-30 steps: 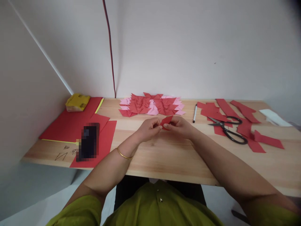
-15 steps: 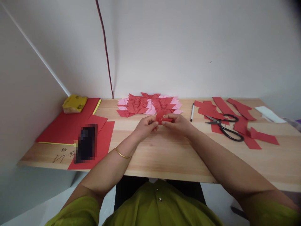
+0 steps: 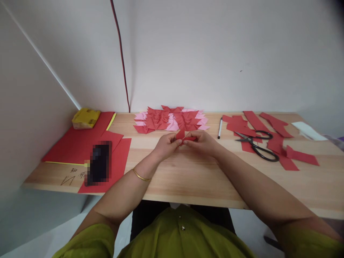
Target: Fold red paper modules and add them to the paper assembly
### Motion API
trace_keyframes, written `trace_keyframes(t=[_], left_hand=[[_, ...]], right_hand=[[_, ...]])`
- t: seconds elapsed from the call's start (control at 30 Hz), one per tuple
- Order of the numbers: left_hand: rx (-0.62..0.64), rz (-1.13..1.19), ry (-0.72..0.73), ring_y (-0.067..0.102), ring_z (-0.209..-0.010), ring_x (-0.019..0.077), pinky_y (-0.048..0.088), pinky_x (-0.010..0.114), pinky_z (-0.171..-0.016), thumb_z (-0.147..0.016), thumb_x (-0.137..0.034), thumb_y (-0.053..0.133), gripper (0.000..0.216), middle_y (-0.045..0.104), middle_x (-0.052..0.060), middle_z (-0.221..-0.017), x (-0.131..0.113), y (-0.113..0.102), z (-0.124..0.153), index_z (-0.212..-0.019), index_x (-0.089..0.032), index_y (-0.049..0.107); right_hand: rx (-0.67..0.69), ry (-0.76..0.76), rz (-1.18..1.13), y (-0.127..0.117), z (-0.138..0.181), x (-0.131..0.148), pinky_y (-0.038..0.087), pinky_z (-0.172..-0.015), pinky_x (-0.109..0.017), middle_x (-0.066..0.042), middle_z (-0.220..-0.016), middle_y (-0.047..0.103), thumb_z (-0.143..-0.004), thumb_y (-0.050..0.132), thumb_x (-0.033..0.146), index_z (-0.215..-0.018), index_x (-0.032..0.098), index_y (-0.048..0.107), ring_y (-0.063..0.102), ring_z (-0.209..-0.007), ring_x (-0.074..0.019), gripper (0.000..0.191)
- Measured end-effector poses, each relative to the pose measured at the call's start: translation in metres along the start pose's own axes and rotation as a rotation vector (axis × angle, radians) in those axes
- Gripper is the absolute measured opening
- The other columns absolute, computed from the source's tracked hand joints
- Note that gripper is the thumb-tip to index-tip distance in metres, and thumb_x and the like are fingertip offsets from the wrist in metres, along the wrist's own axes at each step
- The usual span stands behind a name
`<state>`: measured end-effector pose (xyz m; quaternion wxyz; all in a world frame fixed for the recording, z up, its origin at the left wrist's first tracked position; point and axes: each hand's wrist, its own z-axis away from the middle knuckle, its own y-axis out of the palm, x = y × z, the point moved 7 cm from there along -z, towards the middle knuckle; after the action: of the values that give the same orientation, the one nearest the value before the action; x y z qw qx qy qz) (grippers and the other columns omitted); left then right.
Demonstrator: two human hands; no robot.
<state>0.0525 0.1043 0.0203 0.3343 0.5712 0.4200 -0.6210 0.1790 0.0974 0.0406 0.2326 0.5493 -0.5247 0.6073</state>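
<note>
From where I stand, the left hand [image 3: 168, 144] and the right hand [image 3: 201, 141] nearly meet, thumbs and fingers pinching a small folded piece of bright red paper [image 3: 181, 134] between them. The grip on both sides looks closed on it, one flap standing up and another pointing toward the right hand. The piece is held just above the pale wood-grain surface [image 3: 193, 182], nearer its far edge than its near one; the fingers hide its lower creases from me.

Such thin paper could crease crookedly or tear, I'd judge, if the two thumbs pull unevenly. Just beyond, by the middle of the far edge, lies a spread of pointed red and pink folded paper pieces [image 3: 161, 121]; a knuckle pushed forward might knock its front row askew.

Toward the far right corner, a slim white pen with dark ends [image 3: 220, 128] lies beside cut red paper scraps [image 3: 275, 145]. The black-handled metal scissors [image 3: 252, 141] rest partly on them, blades parted and aimed leftward, so a right hand reaching there carelessly could get nicked. By the left edge, a crumpled yellow packet [image 3: 86, 119] sits on large flat red sheets [image 3: 77, 141].
</note>
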Motion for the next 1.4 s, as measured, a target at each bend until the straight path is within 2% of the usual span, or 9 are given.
trace_keyframes(t=[0.13, 0.27, 0.43, 0.6, 0.87, 1.0, 1.13, 1.27, 1.4], left_hand=[[0.014, 0.033, 0.000, 0.044, -0.052, 0.0077, 0.033, 0.021, -0.051, -0.076, -0.032, 0.059, 0.018, 0.053, -0.003, -0.061, 0.001, 0.000, -0.001, -0.079, -0.014, 0.058], [-0.038, 0.039, -0.003, 0.046, -0.052, 0.0079, 0.035, 0.021, -0.051, -0.075, -0.032, 0.059, 0.018, 0.054, -0.002, -0.061, 0.003, -0.005, -0.002, -0.078, -0.014, 0.056], [-0.092, 0.032, -0.005, 0.047, -0.053, 0.0084, 0.035, 0.022, -0.050, -0.076, -0.031, 0.057, 0.017, 0.054, -0.001, -0.063, 0.006, -0.009, -0.003, -0.079, -0.014, 0.056], [-0.047, -0.080, 0.003, 0.043, -0.053, 0.0073, 0.033, 0.021, -0.051, -0.075, -0.031, 0.061, 0.018, 0.051, -0.003, -0.059, 0.005, -0.003, -0.002, -0.073, -0.013, 0.058], [0.149, 0.616, -0.275, 0.059, -0.064, 0.0119, 0.049, 0.032, -0.068, -0.075, -0.040, 0.065, 0.035, 0.065, 0.007, -0.080, 0.017, 0.012, 0.004, -0.096, -0.011, 0.062], [0.176, 0.752, -0.320, 0.057, -0.059, 0.0077, 0.050, 0.029, -0.067, -0.071, -0.022, 0.071, 0.028, 0.063, 0.004, -0.075, 0.018, 0.012, 0.005, -0.095, -0.010, 0.062], [0.060, 0.746, -0.278, 0.057, -0.056, 0.0070, 0.050, 0.027, -0.063, -0.067, -0.013, 0.072, 0.035, 0.064, 0.002, -0.077, 0.018, 0.006, 0.002, -0.100, -0.013, 0.060], [-0.120, 0.749, -0.250, 0.061, -0.059, 0.0109, 0.052, 0.032, -0.068, -0.063, -0.010, 0.073, 0.034, 0.063, 0.000, -0.069, 0.018, -0.004, 0.000, -0.095, -0.013, 0.060], [-0.150, 0.728, -0.234, 0.061, -0.059, 0.0108, 0.052, 0.032, -0.070, -0.061, -0.010, 0.073, 0.025, 0.064, 0.002, -0.068, 0.017, -0.006, -0.001, -0.083, -0.010, 0.062]], right_hand=[[0.047, 0.009, -0.027, -0.001, 0.001, -0.003, 0.048, -0.070, -0.030, -0.005, -0.089, 0.069, -0.077, 0.061, 0.041, -0.090, 0.019, 0.068, 0.062, -0.078, -0.0175, 0.026], [-0.068, 0.097, -0.053, -0.012, 0.002, -0.015, 0.049, -0.066, -0.030, -0.003, -0.082, 0.067, -0.074, 0.065, 0.040, -0.106, 0.020, 0.061, 0.062, -0.070, -0.0149, 0.038], [-0.201, 0.107, -0.056, -0.021, 0.002, -0.016, 0.048, -0.065, -0.029, -0.003, -0.074, 0.065, -0.078, 0.060, 0.045, -0.104, 0.019, 0.060, 0.060, -0.067, -0.0139, 0.037], [-0.067, 0.021, -0.069, -0.004, 0.000, -0.006, 0.048, -0.071, -0.030, -0.005, -0.088, 0.067, -0.074, 0.066, 0.041, -0.090, 0.017, 0.066, 0.061, -0.079, -0.0167, 0.028], [-0.067, -0.095, -0.119, -0.010, 0.000, -0.001, 0.048, -0.078, -0.031, -0.004, -0.085, 0.067, -0.080, 0.061, 0.038, -0.086, 0.019, 0.066, 0.062, -0.083, -0.0170, 0.021], [-0.104, -0.273, 0.014, -0.013, 0.002, 0.008, 0.047, -0.084, -0.034, -0.006, -0.096, 0.063, -0.082, 0.060, 0.034, -0.091, 0.022, 0.065, 0.059, -0.094, -0.0181, 0.016], [-0.230, -0.289, 0.060, -0.020, 0.001, 0.003, 0.048, -0.086, -0.036, -0.008, -0.117, 0.053, -0.082, 0.060, 0.031, -0.111, 0.027, 0.057, 0.053, -0.108, -0.0203, 0.030], [-0.272, -0.288, -0.047, -0.025, 0.002, -0.003, 0.048, -0.087, -0.036, -0.008, -0.111, 0.054, -0.087, 0.052, 0.027, -0.126, 0.029, 0.042, 0.057, -0.101, -0.0174, 0.040], [-0.227, -0.345, 0.115, -0.020, 0.004, 0.008, 0.048, -0.082, -0.033, -0.008, -0.113, 0.056, -0.083, 0.055, 0.020, -0.126, 0.027, 0.043, 0.056, -0.102, -0.0185, 0.045]])
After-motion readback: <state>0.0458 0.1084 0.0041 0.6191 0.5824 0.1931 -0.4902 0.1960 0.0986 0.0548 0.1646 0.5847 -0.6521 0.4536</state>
